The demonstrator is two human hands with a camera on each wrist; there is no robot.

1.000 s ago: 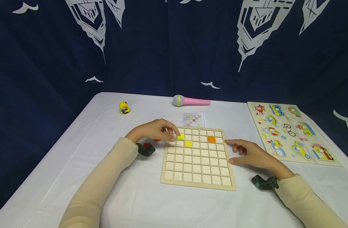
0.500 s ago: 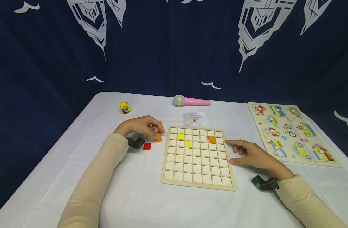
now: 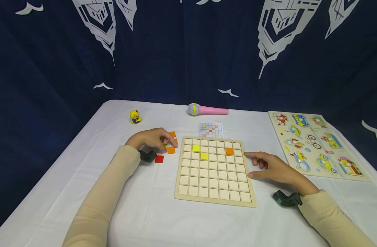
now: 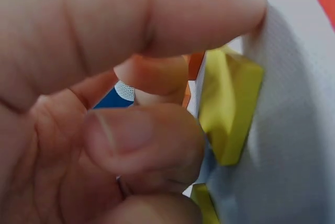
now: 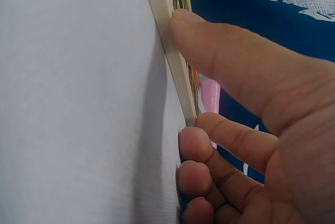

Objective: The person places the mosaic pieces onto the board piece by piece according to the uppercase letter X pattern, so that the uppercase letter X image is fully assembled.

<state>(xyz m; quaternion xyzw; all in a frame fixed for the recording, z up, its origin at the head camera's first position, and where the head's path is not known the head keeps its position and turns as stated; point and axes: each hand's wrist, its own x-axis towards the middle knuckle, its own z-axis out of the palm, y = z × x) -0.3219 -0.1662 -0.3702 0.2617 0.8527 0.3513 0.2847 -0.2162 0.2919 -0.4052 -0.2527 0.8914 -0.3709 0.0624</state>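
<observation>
Fingertips (image 4: 157, 75) of the left hand (image 3: 151, 139) are curled down onto a yellow tile (image 4: 230, 111) that lies on the white tablecloth (image 3: 145, 212); in the left wrist view the thumb and a bent finger press at its near edge, and the tile looks tipped up on that side, so it seems pinched or about to be, though I cannot tell whether it has left the cloth. Around it lie loose orange tiles (image 3: 171, 150) and, nearer the wrist, a red tile (image 3: 159, 159), all in a small cluster just left of the wooden grid board (image 3: 214, 200). From that cluster the board lies to the right, its near column of cells just beside the hand; two yellow squares and one orange square already sit in its upper rows. On the opposite side, the right hand (image 3: 275, 168) rests with relaxed, loosely bent fingers, its thumb against the board's right edge and holding nothing. So the left hand is far the nearer to the loose tiles. Beyond the board's far edge lies a small pattern card (image 3: 210, 130).
</observation>
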